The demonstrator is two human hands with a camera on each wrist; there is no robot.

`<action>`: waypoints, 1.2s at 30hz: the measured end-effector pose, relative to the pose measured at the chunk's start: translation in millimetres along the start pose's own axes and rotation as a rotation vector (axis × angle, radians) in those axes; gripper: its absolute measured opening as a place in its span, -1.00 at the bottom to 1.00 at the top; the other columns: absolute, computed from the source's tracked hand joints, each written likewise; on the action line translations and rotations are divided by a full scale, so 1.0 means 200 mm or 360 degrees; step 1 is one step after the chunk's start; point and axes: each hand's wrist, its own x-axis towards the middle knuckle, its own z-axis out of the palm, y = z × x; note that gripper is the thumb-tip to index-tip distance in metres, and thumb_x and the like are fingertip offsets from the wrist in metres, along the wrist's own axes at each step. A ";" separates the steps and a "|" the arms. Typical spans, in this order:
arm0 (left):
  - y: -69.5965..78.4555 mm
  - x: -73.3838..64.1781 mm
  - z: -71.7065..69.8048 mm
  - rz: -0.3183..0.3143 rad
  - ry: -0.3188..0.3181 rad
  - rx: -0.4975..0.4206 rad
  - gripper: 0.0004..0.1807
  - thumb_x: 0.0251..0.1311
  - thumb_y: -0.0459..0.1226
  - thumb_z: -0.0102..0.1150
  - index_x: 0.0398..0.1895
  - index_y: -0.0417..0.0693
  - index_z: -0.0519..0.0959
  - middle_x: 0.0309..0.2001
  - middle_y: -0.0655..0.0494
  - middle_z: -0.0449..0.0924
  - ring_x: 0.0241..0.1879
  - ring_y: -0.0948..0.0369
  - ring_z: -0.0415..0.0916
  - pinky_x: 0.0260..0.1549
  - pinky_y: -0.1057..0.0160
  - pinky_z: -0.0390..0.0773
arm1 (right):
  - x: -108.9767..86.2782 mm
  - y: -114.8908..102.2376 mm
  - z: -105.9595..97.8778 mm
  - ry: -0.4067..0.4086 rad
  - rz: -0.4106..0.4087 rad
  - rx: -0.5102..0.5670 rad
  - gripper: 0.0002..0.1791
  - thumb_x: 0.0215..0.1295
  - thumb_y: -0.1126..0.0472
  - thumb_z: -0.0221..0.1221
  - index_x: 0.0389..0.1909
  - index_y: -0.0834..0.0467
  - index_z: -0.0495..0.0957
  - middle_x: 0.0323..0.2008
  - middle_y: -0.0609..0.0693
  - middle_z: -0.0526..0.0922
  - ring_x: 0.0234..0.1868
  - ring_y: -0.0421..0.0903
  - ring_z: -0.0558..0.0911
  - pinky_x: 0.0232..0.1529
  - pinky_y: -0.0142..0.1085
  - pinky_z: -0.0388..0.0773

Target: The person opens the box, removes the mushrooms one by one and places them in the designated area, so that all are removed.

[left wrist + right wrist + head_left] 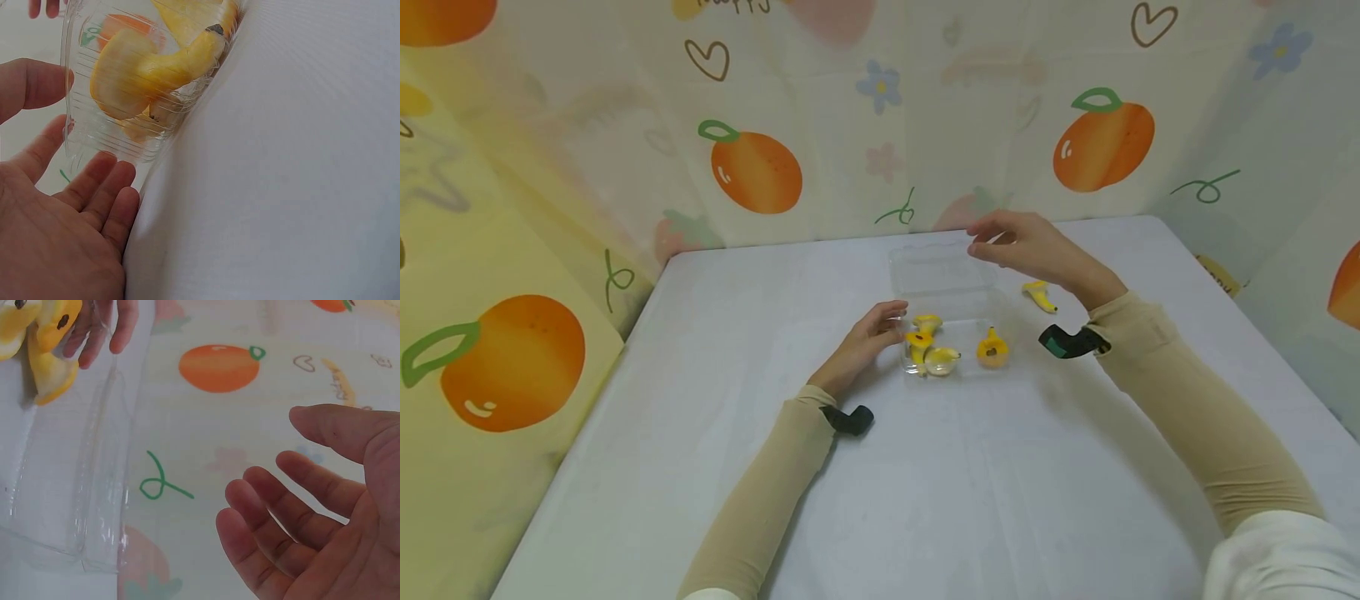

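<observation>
Blurring into the white table [760, 333], the clear lid [936, 271] is hard to make out; ribbed plastic distorts the contents in the left wrist view, and the right wrist view cuts them off at top left. Count: one clear container [964, 335], lid folded back; three yellow pieces [919, 340] bunched left inside, overlapping, plus one yellow piece [992, 350] on the right; one loose piece [1040, 297] on the table, right of the container. Left hand [865, 342] relaxed, fingers at the container's left edge, seemingly touching. Right hand [1033, 246] loosely bent, gripping nothing, near the lid's back right corner.
</observation>
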 end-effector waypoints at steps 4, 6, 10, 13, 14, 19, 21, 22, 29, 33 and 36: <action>0.00 0.00 0.00 -0.0014 0.0003 -0.0008 -0.39 0.40 -0.31 0.03 0.51 0.03 0.26 0.49 0.02 0.28 0.46 0.02 0.25 0.46 -0.08 0.28 | 0.00 -0.01 0.01 -0.0014 0.0002 0.0024 -0.49 0.47 -0.02 0.13 0.32 0.14 0.46 0.21 0.14 0.58 0.13 0.07 0.59 0.18 0.02 0.57; 0.01 0.00 0.00 -0.0018 0.0002 -0.0007 -0.39 0.40 -0.31 0.03 0.51 0.04 0.25 0.49 0.02 0.27 0.47 0.02 0.24 0.47 -0.09 0.27 | 0.00 -0.01 0.02 -0.0026 0.0004 0.0044 -0.49 0.47 -0.02 0.13 0.32 0.14 0.46 0.21 0.14 0.58 0.14 0.08 0.59 0.20 0.03 0.57; 0.01 0.00 0.00 -0.0016 0.0004 0.0002 -0.39 0.40 -0.31 0.03 0.51 0.03 0.25 0.49 0.01 0.27 0.47 0.02 0.24 0.47 -0.09 0.27 | 0.00 -0.01 0.04 -0.0037 0.0013 0.0056 -0.49 0.46 -0.03 0.14 0.32 0.12 0.46 0.21 0.13 0.58 0.17 0.08 0.57 0.21 0.02 0.56; 0.01 0.00 0.00 -0.0013 0.0001 0.0006 -0.39 0.41 -0.32 0.02 0.52 0.02 0.24 0.50 0.00 0.27 0.47 0.01 0.24 0.47 -0.09 0.27 | 0.00 -0.01 0.05 -0.0046 0.0018 0.0059 -0.50 0.46 -0.04 0.14 0.30 0.11 0.47 0.20 0.12 0.59 0.16 0.09 0.57 0.20 0.02 0.56; 0.01 0.00 0.00 -0.0010 0.0000 0.0004 -0.39 0.41 -0.32 0.01 0.52 0.01 0.24 0.50 0.00 0.27 0.47 0.01 0.24 0.47 -0.09 0.27 | 0.00 -0.01 0.06 -0.0049 0.0014 0.0064 -0.50 0.45 -0.04 0.15 0.30 0.11 0.47 0.19 0.12 0.59 0.15 0.09 0.57 0.20 0.03 0.56; 0.01 -0.01 0.01 -0.0004 0.0007 -0.0014 -0.41 0.42 -0.33 0.02 0.50 0.00 0.26 0.48 -0.01 0.28 0.46 0.01 0.25 0.47 -0.08 0.27 | 0.01 0.00 0.08 -0.0065 -0.0013 0.0100 -0.51 0.45 -0.03 0.16 0.28 0.13 0.49 0.17 0.13 0.60 0.11 0.07 0.60 0.17 0.01 0.57; 0.01 -0.01 0.01 -0.0007 0.0005 -0.0017 -0.41 0.42 -0.33 0.02 0.50 0.01 0.26 0.48 0.00 0.29 0.46 0.01 0.25 0.47 -0.07 0.27 | 0.01 0.00 0.09 -0.0072 -0.0014 0.0114 -0.51 0.45 -0.03 0.16 0.27 0.13 0.50 0.17 0.12 0.61 0.08 0.05 0.61 0.16 -0.01 0.58; 0.01 -0.01 0.01 -0.0008 0.0003 -0.0017 -0.41 0.42 -0.32 0.02 0.50 0.01 0.26 0.48 0.00 0.28 0.47 0.01 0.24 0.47 -0.08 0.27 | 0.01 0.01 0.09 -0.0075 -0.0015 0.0122 -0.52 0.45 -0.02 0.16 0.27 0.13 0.49 0.16 0.12 0.61 0.07 0.04 0.62 0.16 -0.02 0.58; 0.02 -0.01 0.00 -0.0002 0.0002 -0.0004 -0.39 0.40 -0.30 0.04 0.51 0.01 0.25 0.48 0.00 0.29 0.45 0.01 0.26 0.47 -0.09 0.25 | 0.01 0.02 0.11 -0.0078 -0.0032 0.0141 -0.53 0.45 -0.01 0.17 0.25 0.14 0.52 0.14 0.11 0.64 0.06 0.00 0.63 0.12 -0.07 0.61; 0.02 -0.01 0.01 -0.0003 0.0000 0.0007 -0.39 0.40 -0.29 0.04 0.51 0.01 0.25 0.48 0.01 0.29 0.44 0.02 0.26 0.47 -0.09 0.25 | 0.01 0.03 0.13 -0.0096 -0.0003 0.0172 -0.54 0.45 -0.03 0.17 0.24 0.11 0.53 0.15 0.09 0.63 0.07 0.00 0.63 0.13 -0.09 0.61; 0.02 -0.01 0.01 -0.0002 -0.0004 0.0002 -0.39 0.41 -0.30 0.04 0.51 0.00 0.25 0.49 0.00 0.28 0.45 0.01 0.26 0.47 -0.09 0.25 | 0.00 0.04 0.15 -0.0114 0.0011 0.0201 -0.55 0.45 -0.03 0.17 0.24 0.09 0.53 0.17 0.09 0.62 0.10 0.02 0.62 0.15 -0.09 0.60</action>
